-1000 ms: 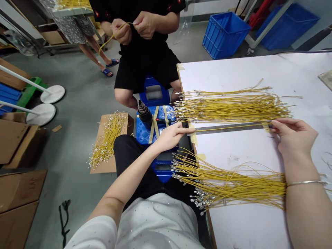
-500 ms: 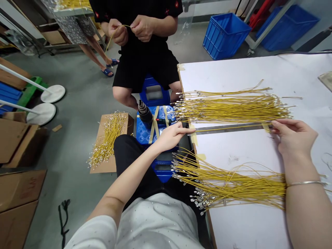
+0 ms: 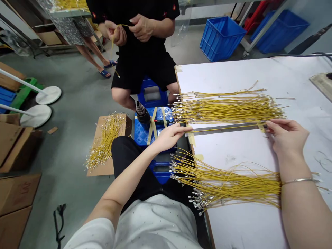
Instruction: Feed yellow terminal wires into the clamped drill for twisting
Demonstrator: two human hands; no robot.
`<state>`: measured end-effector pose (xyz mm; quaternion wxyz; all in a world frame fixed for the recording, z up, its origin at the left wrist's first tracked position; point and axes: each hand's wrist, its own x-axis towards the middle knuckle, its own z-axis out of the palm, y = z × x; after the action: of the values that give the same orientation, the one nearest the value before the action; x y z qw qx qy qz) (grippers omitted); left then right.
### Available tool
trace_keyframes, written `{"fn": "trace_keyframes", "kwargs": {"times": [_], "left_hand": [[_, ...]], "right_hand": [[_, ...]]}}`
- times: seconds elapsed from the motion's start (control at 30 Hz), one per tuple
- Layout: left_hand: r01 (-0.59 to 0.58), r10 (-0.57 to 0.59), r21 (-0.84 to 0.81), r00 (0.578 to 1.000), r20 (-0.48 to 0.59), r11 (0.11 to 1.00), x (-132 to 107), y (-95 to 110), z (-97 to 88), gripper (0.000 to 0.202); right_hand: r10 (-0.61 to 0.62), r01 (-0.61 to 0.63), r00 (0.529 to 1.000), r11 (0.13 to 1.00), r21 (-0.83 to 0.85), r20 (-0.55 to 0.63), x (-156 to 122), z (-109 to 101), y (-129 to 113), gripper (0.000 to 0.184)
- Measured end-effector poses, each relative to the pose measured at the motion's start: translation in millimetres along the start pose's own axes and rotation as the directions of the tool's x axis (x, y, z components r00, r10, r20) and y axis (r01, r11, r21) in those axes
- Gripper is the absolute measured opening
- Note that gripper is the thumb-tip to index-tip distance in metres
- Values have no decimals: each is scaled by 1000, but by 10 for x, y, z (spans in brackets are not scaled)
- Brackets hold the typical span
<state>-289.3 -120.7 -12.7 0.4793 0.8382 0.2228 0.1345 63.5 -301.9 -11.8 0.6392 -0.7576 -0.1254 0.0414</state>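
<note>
A single yellow wire (image 3: 223, 128) lies stretched straight along a flat grey metal strip, which looks like a ruler (image 3: 214, 132) taped to the white table. My left hand (image 3: 169, 136) is closed at the wire's near-left end, by the table edge, its fingertips together over that end. At the other end, just past the tape, my right hand (image 3: 289, 136) pinches the wire between thumb and fingers. Above the strip lies a bundle of yellow wires (image 3: 225, 109) with metal terminals. A second bundle of yellow wires (image 3: 241, 186) spreads below, partly under my right forearm.
Across from me a seated person (image 3: 140, 31) holds another yellow wire. A heat gun (image 3: 143, 116) stands nozzle-up on a blue stool (image 3: 141, 136). More wires (image 3: 106, 138) lie on a cardboard box to the left. A blue crate (image 3: 220, 39) stands behind the table.
The view has shifted slightly. Both my hands stay at the two ends of the wire on the strip. A loose end of the other person's wire now shows hanging lower.
</note>
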Motion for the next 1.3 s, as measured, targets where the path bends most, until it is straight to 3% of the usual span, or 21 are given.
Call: {"fn": "trace_keyframes", "kwargs": {"times": [0.4,0.73,0.97,1.3], "left_hand": [[95,-109,-258,993,-39,961,20,-15,10,27],[189,-214,-256,974,-74,948,56,18,4,22],[197,-229,-243,967,-111,950,54,19,2,29],[330,-352,-196,932,-89,923,76,38,-64,46]], "right_hand": [[47,-44,998,994,-100,30,46,16,34,23],[23,-12,997,992,-127,80,76,12,84,36],[4,9,995,990,-140,95,92,10,111,31],[-16,35,992,988,-153,123,145,1,186,23]]}}
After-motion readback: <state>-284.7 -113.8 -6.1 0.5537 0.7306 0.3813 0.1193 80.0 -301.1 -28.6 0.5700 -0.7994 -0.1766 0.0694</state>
